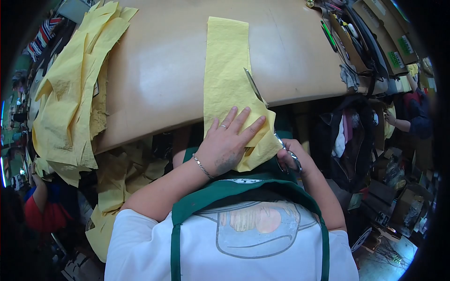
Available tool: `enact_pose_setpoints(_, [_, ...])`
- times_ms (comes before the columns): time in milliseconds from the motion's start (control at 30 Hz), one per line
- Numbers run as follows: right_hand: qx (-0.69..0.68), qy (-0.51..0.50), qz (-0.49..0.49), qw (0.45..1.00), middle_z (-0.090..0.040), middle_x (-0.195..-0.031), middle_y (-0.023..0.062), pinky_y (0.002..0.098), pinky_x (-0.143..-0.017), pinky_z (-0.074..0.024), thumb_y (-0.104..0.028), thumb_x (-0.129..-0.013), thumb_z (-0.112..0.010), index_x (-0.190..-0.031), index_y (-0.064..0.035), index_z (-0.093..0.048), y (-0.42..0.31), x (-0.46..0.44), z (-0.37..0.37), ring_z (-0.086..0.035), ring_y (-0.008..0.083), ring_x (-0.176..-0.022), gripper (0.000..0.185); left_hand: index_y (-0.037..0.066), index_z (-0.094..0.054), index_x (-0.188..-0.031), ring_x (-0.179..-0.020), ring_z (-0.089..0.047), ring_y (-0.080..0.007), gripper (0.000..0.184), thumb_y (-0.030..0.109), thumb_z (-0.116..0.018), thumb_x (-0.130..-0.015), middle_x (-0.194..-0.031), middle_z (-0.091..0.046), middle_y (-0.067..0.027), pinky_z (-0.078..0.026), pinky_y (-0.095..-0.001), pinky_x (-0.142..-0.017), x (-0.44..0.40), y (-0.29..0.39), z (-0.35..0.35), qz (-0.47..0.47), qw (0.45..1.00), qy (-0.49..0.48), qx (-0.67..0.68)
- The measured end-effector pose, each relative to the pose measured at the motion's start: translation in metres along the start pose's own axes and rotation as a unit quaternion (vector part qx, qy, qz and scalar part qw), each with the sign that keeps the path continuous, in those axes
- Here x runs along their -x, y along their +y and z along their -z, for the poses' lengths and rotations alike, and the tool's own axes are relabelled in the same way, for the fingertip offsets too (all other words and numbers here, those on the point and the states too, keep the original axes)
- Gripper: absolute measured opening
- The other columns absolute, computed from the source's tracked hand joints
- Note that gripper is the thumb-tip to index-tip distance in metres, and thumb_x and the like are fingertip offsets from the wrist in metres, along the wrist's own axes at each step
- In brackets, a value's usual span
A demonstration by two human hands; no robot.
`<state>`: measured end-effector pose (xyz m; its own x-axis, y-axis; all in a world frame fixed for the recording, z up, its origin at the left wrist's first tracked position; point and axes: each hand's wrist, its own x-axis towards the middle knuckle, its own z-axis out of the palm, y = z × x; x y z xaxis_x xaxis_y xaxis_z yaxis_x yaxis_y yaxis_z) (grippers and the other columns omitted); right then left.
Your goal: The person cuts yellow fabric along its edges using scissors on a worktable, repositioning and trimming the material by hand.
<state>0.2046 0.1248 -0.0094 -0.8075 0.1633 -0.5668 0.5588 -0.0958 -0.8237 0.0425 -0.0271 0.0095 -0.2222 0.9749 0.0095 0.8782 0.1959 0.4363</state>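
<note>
A long strip of yellow fabric (227, 61) lies on the table and hangs over its near edge, its lower end bunched and folded. My left hand (227, 145) presses flat on the strip with fingers spread, wearing a ring and a bracelet. To its right, my right hand (291, 151) has its fingers in the handles of metal scissors (253, 85). One blade shows along the strip's right edge with its tip pointing away from me; fabric hides the middle of the scissors.
A tan table (159, 56) spans the front. Layered yellow fabric (70, 93) drapes over its left end, with more yellow pieces (112, 178) below. Boxes and tools (351, 37) stand at the back right. A black bag (349, 140) hangs at right. Other people's arms show at both sides.
</note>
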Motion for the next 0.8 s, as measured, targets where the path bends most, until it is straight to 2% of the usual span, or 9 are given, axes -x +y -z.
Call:
enact_pose_setpoints(100, [0.010, 0.019, 0.001, 1.000, -0.047, -0.053, -0.0007, 0.0220, -0.040, -0.0374, -0.069, -0.057, -0.059, -0.072, -0.0017, -0.052, -0.002, 0.002, -0.002, -0.047, 0.0077, -0.046, 0.069, 0.019, -0.028, -0.130, -0.112, -0.039, -0.0396, 0.061, 0.016, -0.054, -0.075, -0.126, -0.035, -0.0194, -0.039, -0.0469, -0.085, 0.000, -0.003, -0.004, -0.033, 0.999, 0.015, 0.040])
enact_pose_setpoints(200, [0.008, 0.031, -0.004, 0.999, -0.047, -0.052, -0.0007, 0.0217, -0.040, -0.0367, -0.069, -0.056, -0.060, -0.070, -0.0019, -0.052, -0.004, 0.005, -0.003, -0.047, 0.0074, -0.046, 0.069, 0.016, -0.028, -0.130, -0.108, -0.042, -0.0405, 0.063, 0.014, -0.055, -0.073, -0.123, -0.037, -0.0213, -0.040, -0.0436, -0.084, -0.001, -0.002, -0.002, -0.043, 0.998, 0.018, 0.043])
enact_pose_setpoints(600, [0.027, 0.061, -0.012, 0.998, -0.045, -0.053, -0.0026, 0.0221, -0.042, -0.0359, -0.064, -0.056, -0.064, -0.068, -0.0022, -0.052, 0.006, 0.007, -0.004, -0.043, 0.0053, -0.048, 0.064, 0.014, -0.030, -0.129, -0.106, -0.044, -0.0407, 0.067, 0.006, -0.058, -0.068, -0.120, -0.039, -0.0225, -0.042, -0.0386, -0.086, -0.004, 0.001, 0.000, -0.042, 0.992, 0.034, 0.116])
enact_pose_setpoints(800, [0.029, 0.070, -0.028, 0.997, -0.047, -0.054, -0.0019, 0.0228, -0.043, -0.0370, -0.064, -0.055, -0.065, -0.069, -0.0014, -0.053, 0.012, 0.007, -0.003, -0.044, 0.0058, -0.049, 0.065, 0.013, -0.030, -0.129, -0.108, -0.043, -0.0394, 0.065, 0.004, -0.055, -0.070, -0.121, -0.038, -0.0220, -0.042, -0.0384, -0.086, -0.005, 0.001, -0.003, -0.037, 0.986, 0.033, 0.159])
